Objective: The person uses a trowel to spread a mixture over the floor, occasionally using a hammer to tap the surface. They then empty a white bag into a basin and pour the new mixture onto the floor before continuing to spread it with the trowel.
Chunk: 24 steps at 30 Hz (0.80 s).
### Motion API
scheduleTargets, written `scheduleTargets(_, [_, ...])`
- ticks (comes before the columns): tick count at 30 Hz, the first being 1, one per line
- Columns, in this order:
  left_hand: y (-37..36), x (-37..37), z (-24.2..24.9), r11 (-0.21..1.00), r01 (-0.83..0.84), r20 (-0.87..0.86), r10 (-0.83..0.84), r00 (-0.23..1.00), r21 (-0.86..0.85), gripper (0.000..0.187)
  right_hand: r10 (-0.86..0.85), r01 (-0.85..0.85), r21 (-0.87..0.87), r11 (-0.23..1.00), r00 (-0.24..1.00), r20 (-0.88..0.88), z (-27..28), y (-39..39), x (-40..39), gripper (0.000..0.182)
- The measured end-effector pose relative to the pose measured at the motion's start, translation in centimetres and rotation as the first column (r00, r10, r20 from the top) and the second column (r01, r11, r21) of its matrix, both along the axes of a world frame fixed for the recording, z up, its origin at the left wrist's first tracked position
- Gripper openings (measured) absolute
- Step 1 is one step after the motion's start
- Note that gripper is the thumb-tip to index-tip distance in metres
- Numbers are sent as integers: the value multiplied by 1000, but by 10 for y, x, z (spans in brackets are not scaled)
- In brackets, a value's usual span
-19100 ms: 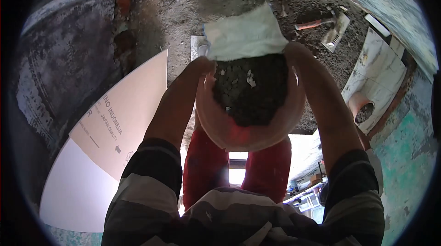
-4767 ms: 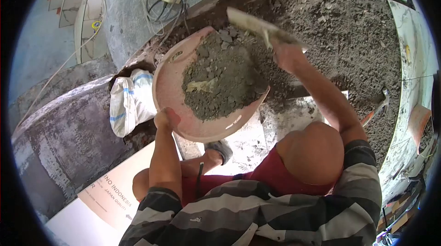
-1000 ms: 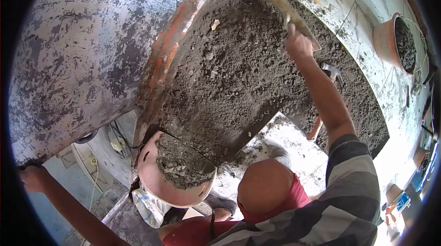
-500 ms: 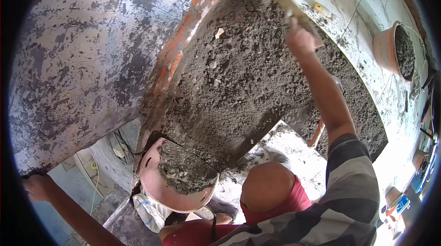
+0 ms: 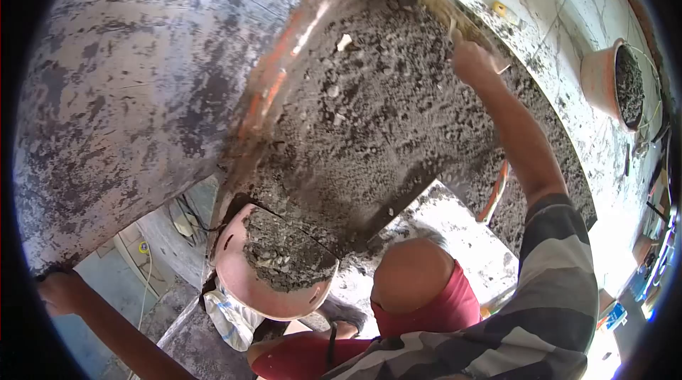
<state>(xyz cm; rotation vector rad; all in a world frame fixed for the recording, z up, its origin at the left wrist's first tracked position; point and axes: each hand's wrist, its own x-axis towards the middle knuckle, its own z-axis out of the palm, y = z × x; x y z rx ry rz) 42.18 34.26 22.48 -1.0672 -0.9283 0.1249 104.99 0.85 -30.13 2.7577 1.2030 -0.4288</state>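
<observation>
My right hand (image 5: 474, 64) is wrapped round the handle of a long, flat trowel (image 5: 435, 0). Its blade lies over rough grey mortar (image 5: 383, 89), along the border with the white marbled tile (image 5: 540, 7). At far left, my left hand (image 5: 58, 292) is against the lower corner of a patchy, scraped wall (image 5: 128, 96), fingers curled at its edge and partly hidden. A pink basin (image 5: 234, 270) with mortar in it stands by my knee (image 5: 412, 277). An orange-handled tool (image 5: 495, 195) rests on the mortar, its other end covered by my arm.
An orange-brown bucket (image 5: 600, 82) of mortar stands on the tile at right. A small yellow-ended item (image 5: 500, 9) lies near the trowel. One white tile (image 5: 455, 216) is beside my knee, and a crumpled white bag (image 5: 233, 319) is under the basin. Cables (image 5: 186, 220) lie at left.
My right hand and the trowel have shifted slightly right and down, and the blade now sits closer along the tile border. My left hand stays at the wall corner.
</observation>
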Motion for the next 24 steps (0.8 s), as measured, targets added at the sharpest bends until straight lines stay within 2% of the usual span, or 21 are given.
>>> scheduleTargets(2, [-13,-11,7,999,29,-65,-27,998,27,48,-2,5,25,1000,994,-112,46,25,4,35])
scheduleTargets(3, [-7,-7,11,1000,29,-74,-28,997,6,48,-26,24,-12,1000,980,-197,59,13,-7,34])
scheduleTargets(4, [-6,-4,2,1000,25,-34,-25,999,8,47,31,-29,57,998,998,-48,60,16,1,33])
scheduleTargets(6, [-8,3,-8,1000,14,40,-14,999,3,47,-81,76,-37,996,984,-159,62,28,10,32])
scheduleTargets(7, [-1,-5,1,997,79,19,-79,997,1,46,-139,122,-88,989,965,-221,62,35,9,31])
scheduleTargets(8, [6,-12,10,990,143,-3,-143,990,-2,44,-3,-8,-97,995,993,-116,25,25,12,30])
scheduleTargets(9, [30,-46,32,964,267,-61,-266,962,7,42,9,-19,-91,996,994,-107,32,26,22,31])
scheduleTargets(11, [33,-56,38,971,239,-89,-238,967,-4,38,25,-40,-128,991,993,-116,50,2,18,33])
scheduleTargets(12, [15,-33,17,996,92,-32,-92,995,17,36,63,-63,-20,998,998,-23,53,-4,22,36])
scheduleTargets(14, [-3,-10,-7,996,-90,54,90,994,6,33,32,-32,40,999,999,1,66,11,37,37])
scheduleTargets(20, [1,-10,4,1000,14,54,-15,998,23,32,13,-9,26,1000,992,-127,33,24,24,28])
scheduleTargets(24, [6,-8,1,1000,23,53,-24,998,7,32,-30,31,54,998,999,-33,42,27,29,28])
